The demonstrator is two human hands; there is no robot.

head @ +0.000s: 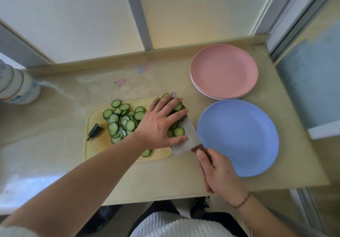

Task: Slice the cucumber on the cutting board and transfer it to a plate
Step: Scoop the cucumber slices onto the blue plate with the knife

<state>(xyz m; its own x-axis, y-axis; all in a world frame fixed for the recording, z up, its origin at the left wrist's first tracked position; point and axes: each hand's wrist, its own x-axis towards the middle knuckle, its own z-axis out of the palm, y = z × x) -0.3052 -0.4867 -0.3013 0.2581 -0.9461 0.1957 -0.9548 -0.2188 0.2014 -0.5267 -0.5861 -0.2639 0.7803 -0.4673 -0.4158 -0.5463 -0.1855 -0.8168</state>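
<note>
Several cucumber slices (119,121) lie heaped on the yellow cutting board (95,145). A dark cucumber end piece (95,129) sits at the board's left. My left hand (160,124) lies flat with spread fingers on a pile of slices resting on the broad cleaver blade (185,143). My right hand (219,172) grips the cleaver's brown handle (199,147) at the board's right edge. The blue plate (239,137) stands empty just right of the blade.
A stack of pink plates (223,70) sits behind the blue one. A white container (18,86) stands at the far left of the beige counter (64,99). A window frame rises behind the counter, and the counter's front edge is near my body.
</note>
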